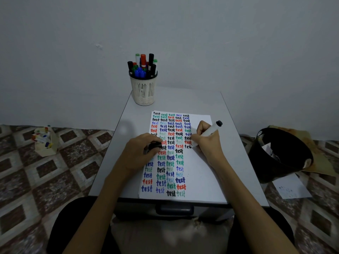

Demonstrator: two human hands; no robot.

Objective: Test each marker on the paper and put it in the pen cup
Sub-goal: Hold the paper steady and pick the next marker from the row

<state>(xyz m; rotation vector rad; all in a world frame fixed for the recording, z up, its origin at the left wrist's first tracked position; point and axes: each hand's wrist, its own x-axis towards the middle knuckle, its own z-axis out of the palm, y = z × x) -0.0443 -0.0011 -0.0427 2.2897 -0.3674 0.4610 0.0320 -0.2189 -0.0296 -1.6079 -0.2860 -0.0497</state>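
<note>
Tabletop paper [200, 173], right hand [207, 142] gripping marker [209, 132]

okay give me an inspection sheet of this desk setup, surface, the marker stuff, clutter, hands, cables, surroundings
Surface: small grey table, mostly covered by the paper.
Job's things: paper filled with coloured "test" words; marker with its tip on the paper; pen cup at the far edge, full of markers.
Clutter: nothing seen on the table.
Hands: right hand writing with the marker; left hand resting on the paper, holding a black cap.
Cables: nothing seen.
Surroundings: box of markers on the tiled floor at left; black bin and a loose sheet at right; plain wall behind.
</note>
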